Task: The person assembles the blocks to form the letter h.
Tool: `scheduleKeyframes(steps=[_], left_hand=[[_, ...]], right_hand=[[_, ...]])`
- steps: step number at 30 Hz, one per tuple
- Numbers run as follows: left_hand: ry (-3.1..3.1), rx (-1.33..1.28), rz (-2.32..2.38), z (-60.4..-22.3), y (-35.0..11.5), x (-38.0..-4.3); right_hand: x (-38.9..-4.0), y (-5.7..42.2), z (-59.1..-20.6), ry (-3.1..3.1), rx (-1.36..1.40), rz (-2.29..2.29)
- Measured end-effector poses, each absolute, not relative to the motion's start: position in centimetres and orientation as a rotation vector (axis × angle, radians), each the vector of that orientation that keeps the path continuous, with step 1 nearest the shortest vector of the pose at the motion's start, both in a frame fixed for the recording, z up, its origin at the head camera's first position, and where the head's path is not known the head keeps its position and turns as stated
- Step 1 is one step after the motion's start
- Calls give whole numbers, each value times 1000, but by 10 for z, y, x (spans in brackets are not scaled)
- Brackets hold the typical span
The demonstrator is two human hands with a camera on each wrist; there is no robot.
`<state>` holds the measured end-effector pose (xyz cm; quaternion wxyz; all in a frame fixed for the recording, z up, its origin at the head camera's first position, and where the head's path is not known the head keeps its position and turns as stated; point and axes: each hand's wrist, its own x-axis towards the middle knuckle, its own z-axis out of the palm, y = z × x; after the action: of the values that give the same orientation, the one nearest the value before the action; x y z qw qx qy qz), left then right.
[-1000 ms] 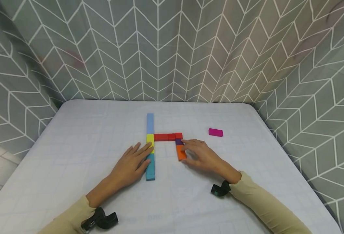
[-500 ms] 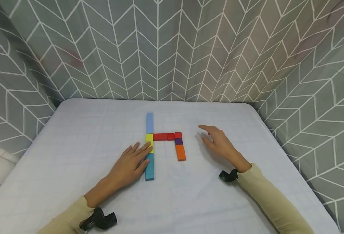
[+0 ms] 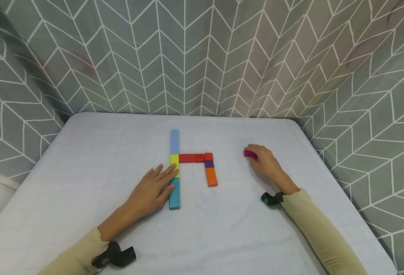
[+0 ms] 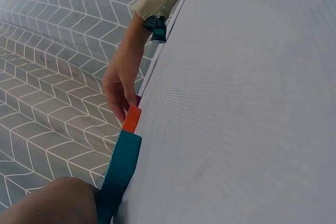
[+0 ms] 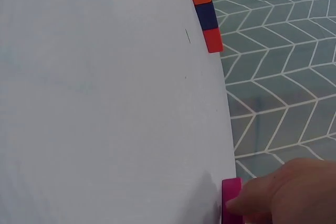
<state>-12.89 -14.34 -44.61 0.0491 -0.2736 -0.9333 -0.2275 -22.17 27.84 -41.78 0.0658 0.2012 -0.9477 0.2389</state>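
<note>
My right hand (image 3: 267, 163) pinches a magenta block (image 3: 249, 154) at the right of the table; in the right wrist view the thumb lies against the block (image 5: 230, 195). The fingers of my left hand (image 3: 149, 191) are spread, their tips resting on a yellow block (image 3: 174, 159) and a teal block (image 3: 174, 199). These two stand in a straight column with a light blue block (image 3: 174, 141) at its far end. A red row (image 3: 187, 158) runs rightward from the yellow part. From its end, a purple block (image 3: 209, 164) and an orange block (image 3: 211, 177) lead back toward me.
A white cloth covers the table (image 3: 112, 141), whose far edge meets a grey curtain (image 3: 195, 57) with a white chevron pattern. More curtain hangs along both sides. A black wrist camera (image 3: 272, 198) sits on the right wrist, another camera (image 3: 119, 256) on the left.
My right hand has left the orange and purple blocks, moved right and taken hold of the magenta block. My left hand stays on the column.
</note>
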Motion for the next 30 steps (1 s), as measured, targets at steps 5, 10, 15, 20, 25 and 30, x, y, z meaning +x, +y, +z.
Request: scheduleKeyframes(steps=[5, 10, 15, 20, 25, 30], left_hand=[[-2838, -830, -699, -448, -145, -128], [-2856, -828, -693, -448, -146, -128], [-2832, -840, -700, -447, -144, -129], [-2818, -856, -708, -446, -142, -131], [-2825, -847, -686, -445, -142, -132], [-2846, -834, -687, -447, -144, -132]], right_hand=[[-221, 274, -416, -2919, 621, 654], [-219, 273, -412, -2980, 682, 686], [-218, 280, -409, -2985, 740, 768], [-219, 286, -408, -2965, 784, 793], [-217, 282, -405, -2884, 783, 843], [-212, 273, -403, -2859, 786, 869]])
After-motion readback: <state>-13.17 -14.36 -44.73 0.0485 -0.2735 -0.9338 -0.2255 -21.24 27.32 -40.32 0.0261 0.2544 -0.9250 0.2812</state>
